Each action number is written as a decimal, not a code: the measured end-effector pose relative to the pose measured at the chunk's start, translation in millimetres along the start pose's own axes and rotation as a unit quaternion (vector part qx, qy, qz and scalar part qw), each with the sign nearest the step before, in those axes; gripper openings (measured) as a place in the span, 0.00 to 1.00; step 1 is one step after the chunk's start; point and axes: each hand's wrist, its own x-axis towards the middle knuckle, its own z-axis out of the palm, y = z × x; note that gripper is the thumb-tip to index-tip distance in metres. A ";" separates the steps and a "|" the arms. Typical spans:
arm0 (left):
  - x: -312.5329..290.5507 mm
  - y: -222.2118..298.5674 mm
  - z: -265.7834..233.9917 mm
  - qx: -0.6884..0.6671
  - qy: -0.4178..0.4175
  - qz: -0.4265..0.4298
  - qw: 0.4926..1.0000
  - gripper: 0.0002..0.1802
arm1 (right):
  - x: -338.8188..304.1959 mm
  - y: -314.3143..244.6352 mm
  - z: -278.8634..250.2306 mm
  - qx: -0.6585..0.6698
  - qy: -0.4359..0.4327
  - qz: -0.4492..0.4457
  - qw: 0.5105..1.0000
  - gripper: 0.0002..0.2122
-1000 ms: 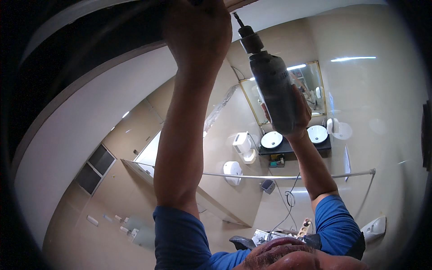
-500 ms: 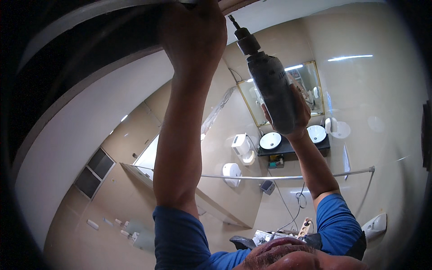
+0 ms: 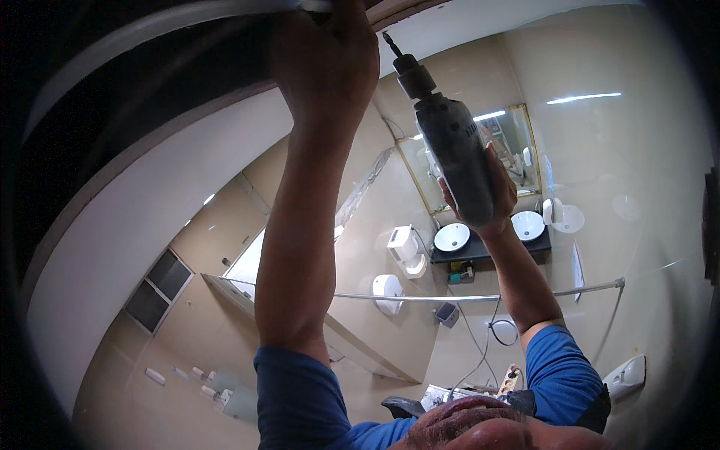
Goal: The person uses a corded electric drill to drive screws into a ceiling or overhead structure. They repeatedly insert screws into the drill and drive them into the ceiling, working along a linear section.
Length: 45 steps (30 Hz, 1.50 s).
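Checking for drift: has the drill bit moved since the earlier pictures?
Yes, slightly: the drill bit now sits lower in the view, nearer the mirror.

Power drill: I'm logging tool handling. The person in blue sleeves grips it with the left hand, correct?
The side is wrong: the head view shows the right hand gripping the power drill; the sleeves are blue, as stated.

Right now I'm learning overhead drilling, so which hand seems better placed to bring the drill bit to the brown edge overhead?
Right, I'd judge: the right hand grips the drill, whose bit points up near the brown edge. The left hand is raised too, but off the drill.
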 end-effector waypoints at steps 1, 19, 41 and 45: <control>-0.6 0.4 -1.2 0.026 -0.023 -0.007 0.999 0.38 | -3.1 -1.1 -1.6 -0.015 0.001 -0.014 1.000 0.38; -38.1 -45.5 51.3 0.132 0.215 0.243 0.937 0.67 | -97.1 -50.3 -156.9 0.009 -0.082 0.248 0.965 0.40; -56.7 -4.8 -22.0 -0.419 0.027 0.014 0.908 0.46 | -97.0 -86.9 -265.5 0.013 -0.154 0.308 0.939 0.41; -44.0 6.5 -33.1 -0.479 -0.007 0.003 0.878 0.47 | -89.4 -93.0 -268.6 0.029 -0.157 0.306 0.939 0.41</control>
